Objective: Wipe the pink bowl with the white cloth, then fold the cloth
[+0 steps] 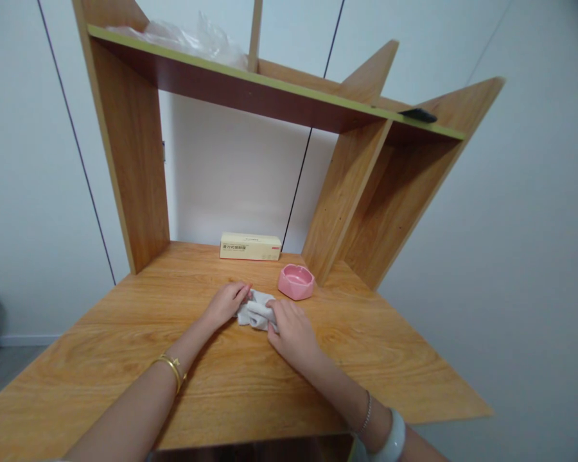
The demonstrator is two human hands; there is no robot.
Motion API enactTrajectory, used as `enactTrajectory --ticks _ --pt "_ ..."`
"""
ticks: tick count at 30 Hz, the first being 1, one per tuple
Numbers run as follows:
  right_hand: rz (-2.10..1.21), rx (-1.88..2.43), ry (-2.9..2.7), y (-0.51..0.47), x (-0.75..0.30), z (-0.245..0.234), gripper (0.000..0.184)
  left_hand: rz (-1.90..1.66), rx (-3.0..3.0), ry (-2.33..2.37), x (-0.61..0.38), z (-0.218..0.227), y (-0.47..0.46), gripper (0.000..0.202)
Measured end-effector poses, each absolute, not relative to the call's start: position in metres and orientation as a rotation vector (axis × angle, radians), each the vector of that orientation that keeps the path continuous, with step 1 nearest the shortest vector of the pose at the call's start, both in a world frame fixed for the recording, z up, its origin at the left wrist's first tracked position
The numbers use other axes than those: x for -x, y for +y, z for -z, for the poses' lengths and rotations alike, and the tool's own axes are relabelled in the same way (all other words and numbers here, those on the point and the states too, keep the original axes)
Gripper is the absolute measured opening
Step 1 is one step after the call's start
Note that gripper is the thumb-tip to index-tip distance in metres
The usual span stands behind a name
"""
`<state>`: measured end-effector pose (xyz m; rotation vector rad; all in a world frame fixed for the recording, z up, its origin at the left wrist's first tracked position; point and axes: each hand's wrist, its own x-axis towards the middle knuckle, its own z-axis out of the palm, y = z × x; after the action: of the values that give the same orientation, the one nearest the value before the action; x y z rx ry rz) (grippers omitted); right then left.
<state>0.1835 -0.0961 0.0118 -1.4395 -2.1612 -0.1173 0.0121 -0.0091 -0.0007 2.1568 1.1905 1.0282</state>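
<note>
A small bunched white cloth (pixel 256 309) lies on the wooden desk (pixel 125 333), near its middle. My left hand (pixel 226 301) rests on the cloth's left end with fingers curled over it. My right hand (pixel 291 330) grips the cloth's right end, fingers closed on the fabric. Both hands hold it down against the desktop. A gold bracelet sits on my left wrist, a thin chain and a pale bangle on my right.
A pink faceted bowl (pixel 296 282) stands just right of the cloth. A long cream box (pixel 250 246) lies at the back. Wooden uprights (pixel 135 167) flank the desk under a shelf (pixel 270 90) holding clear plastic (pixel 192 37) and a dark object (pixel 418 115).
</note>
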Motion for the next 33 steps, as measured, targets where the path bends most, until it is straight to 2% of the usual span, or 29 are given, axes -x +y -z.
enactTrajectory --ticks 9,13,15,18,23,29,33 --pt "-1.105 1.262 -1.002 -0.087 -0.257 -0.027 0.016 -1.185 -2.213 1.157 -0.017 -0.009 -0.019 0.043" --pt "-1.374 1.34 -0.764 -0.101 -0.303 -0.017 0.009 -1.065 -2.342 1.035 -0.024 -0.008 -0.023 0.04" --pt "-1.298 1.425 -0.719 -0.107 -0.324 -0.012 0.012 -1.02 -2.382 1.001 -0.026 -0.007 -0.025 0.038" --pt "-1.017 1.53 -0.693 -0.114 -0.347 -0.01 0.021 -0.963 -2.43 0.98 -0.027 -0.007 -0.026 0.036" --pt "-0.684 1.761 -0.902 -0.123 -0.356 -0.018 0.013 -0.949 -2.489 0.933 -0.029 -0.006 -0.028 0.03" --pt "-0.409 2.101 -1.313 -0.121 -0.349 -0.021 0.053 -0.845 -2.571 0.854 -0.033 -0.006 -0.031 0.028" --pt "-0.492 2.149 -1.358 -0.125 -0.359 -0.018 0.052 -0.806 -2.607 0.789 -0.041 -0.012 -0.038 0.027"
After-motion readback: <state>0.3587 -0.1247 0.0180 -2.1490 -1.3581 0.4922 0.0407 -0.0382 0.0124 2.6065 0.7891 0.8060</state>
